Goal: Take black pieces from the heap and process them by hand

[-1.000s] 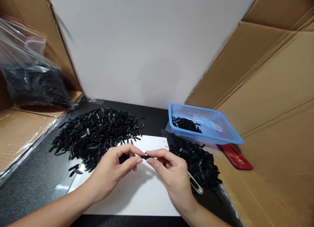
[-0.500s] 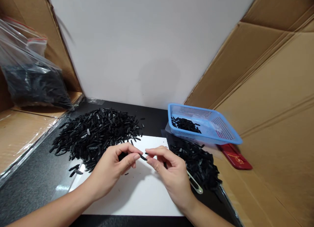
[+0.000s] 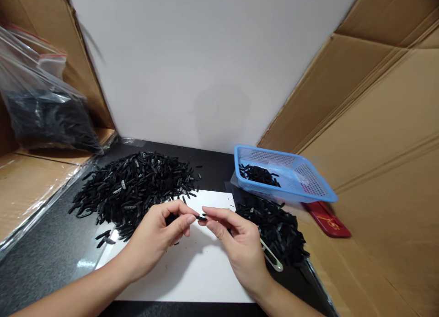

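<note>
Both hands meet above a white sheet [image 3: 192, 271], pinching one small black strip [image 3: 201, 217] between them: the left hand [image 3: 158, 238] grips one end with thumb and fingers closed, the right hand [image 3: 240, 246] grips the other and also carries metal tweezers [image 3: 271, 258]. A large black pile [image 3: 133, 189] lies beyond the left hand; a smaller pile [image 3: 277, 230] and a blue basket [image 3: 310, 182] sit beyond the right.

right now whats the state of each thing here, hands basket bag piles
left hand: pinching a small black piece
right hand: fingertips on the piece's other end, tweezers tucked in it
blue basket: upright, a few black pieces inside
clear bag: holds black pieces; whether sealed is unclear
left pile: loose, spread wide
right pile: loose, smaller
</note>
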`<state>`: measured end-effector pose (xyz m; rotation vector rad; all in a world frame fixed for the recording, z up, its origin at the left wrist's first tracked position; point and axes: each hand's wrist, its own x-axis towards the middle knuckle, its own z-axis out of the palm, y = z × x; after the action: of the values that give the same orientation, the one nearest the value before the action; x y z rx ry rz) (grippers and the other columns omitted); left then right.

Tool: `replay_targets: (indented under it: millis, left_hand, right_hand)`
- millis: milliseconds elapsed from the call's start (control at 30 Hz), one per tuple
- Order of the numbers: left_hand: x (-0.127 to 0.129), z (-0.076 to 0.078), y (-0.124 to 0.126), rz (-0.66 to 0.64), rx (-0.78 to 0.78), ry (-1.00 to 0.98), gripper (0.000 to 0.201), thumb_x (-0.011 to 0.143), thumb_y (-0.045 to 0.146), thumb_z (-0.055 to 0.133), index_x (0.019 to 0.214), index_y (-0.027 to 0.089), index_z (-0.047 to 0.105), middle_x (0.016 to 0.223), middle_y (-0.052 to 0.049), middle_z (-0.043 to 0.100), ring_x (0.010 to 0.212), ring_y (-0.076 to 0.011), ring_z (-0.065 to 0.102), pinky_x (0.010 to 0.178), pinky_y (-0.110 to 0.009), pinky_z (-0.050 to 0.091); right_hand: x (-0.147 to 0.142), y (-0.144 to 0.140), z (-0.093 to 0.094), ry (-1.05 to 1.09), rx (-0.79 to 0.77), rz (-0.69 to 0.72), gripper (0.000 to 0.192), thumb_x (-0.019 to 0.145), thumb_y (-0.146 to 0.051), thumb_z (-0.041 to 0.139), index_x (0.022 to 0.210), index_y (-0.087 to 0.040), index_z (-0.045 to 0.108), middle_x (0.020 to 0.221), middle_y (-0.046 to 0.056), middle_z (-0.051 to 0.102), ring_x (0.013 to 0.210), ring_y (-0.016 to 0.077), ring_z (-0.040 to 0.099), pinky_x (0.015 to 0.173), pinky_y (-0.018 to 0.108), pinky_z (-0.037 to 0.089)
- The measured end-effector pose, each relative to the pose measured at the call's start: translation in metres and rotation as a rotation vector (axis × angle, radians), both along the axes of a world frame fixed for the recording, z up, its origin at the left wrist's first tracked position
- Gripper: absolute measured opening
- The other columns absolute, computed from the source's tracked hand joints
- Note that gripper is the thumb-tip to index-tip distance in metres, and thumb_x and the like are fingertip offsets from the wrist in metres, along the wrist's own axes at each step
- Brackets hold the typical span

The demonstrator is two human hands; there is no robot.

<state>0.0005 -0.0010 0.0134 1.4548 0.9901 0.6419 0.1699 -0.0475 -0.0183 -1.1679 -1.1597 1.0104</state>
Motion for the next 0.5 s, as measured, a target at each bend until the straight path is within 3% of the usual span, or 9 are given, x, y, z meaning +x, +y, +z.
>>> replay_targets:
  millis: [333,433,500]
  left_hand:
    - [0.0022,0.0016,-0.0020,0.000,-0.027,-0.009,0.032,0.086,0.044,0.059,0.069,0.017,0.059,0.052,0.008,0.043,0.046,-0.0071,0.029,0.043,-0.020,0.022]
    - [0.0054,0.0074,0.0008,0.004,-0.040,-0.003,0.036,0.084,0.049,0.062,0.067,0.017,0.060,0.053,0.006,0.047,0.045,-0.0064,0.031,0.042,-0.019,0.023]
    - [0.0010,0.0032,0.0025,0.006,-0.060,-0.009,0.037,0.081,0.052,0.065,0.067,0.017,0.062,0.051,0.006,0.047,0.044,-0.0057,0.031,0.041,-0.019,0.022]
  right_hand:
    - [-0.0010,-0.0009,-0.0037,-0.036,-0.028,-0.049,0.018,0.076,-0.031,0.076,0.091,-0.020,0.076,0.078,0.005,0.074,0.070,0.0203,0.066,0.058,0.028,0.049]
    - [0.0024,0.0023,-0.0037,-0.119,0.069,-0.049,0.010,0.079,-0.024,0.074,0.089,-0.022,0.077,0.076,0.004,0.073,0.066,0.0181,0.064,0.058,0.028,0.048]
    - [0.0044,0.0065,0.0011,-0.224,0.191,-0.043,0.008,0.081,-0.019,0.071,0.084,-0.023,0.078,0.073,0.003,0.073,0.063,0.0173,0.062,0.058,0.028,0.048]
